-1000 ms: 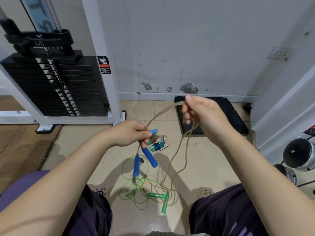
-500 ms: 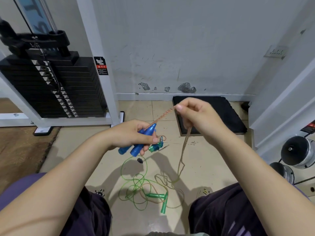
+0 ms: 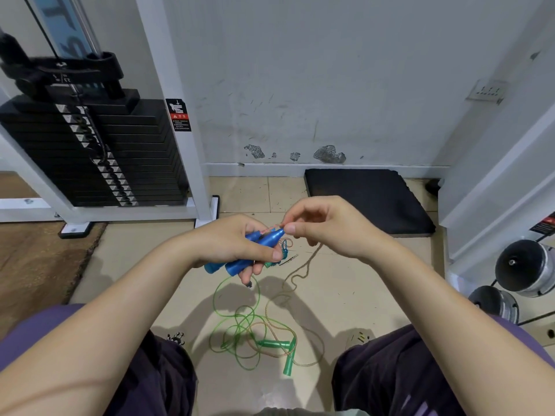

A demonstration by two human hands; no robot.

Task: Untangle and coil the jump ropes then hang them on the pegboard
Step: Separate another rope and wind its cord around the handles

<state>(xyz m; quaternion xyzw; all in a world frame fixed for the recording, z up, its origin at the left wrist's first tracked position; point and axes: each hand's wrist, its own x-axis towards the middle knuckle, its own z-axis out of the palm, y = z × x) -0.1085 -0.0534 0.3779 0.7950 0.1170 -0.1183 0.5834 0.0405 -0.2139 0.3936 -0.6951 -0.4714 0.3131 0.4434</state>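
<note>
Left hand (image 3: pixel 237 247) grips two blue plastic handles (image 3: pixel 255 250); right hand (image 3: pixel 327 229) pinches tan braided rope (image 3: pixel 303 267) at handle tip. Rope trails to floor, tangled with green plastic jump rope (image 3: pixel 255 340) mid-floor. Untangling early; coiling, hanging undone; pegboard unseen.

Pretty bright, even indoor light, seems to come from above. Soft arm shadows land on the floor (image 3: pixel 345 283) mid-frame. Heavy wide-angle bending at the edges, hands slightly soft, no real glare.
</note>
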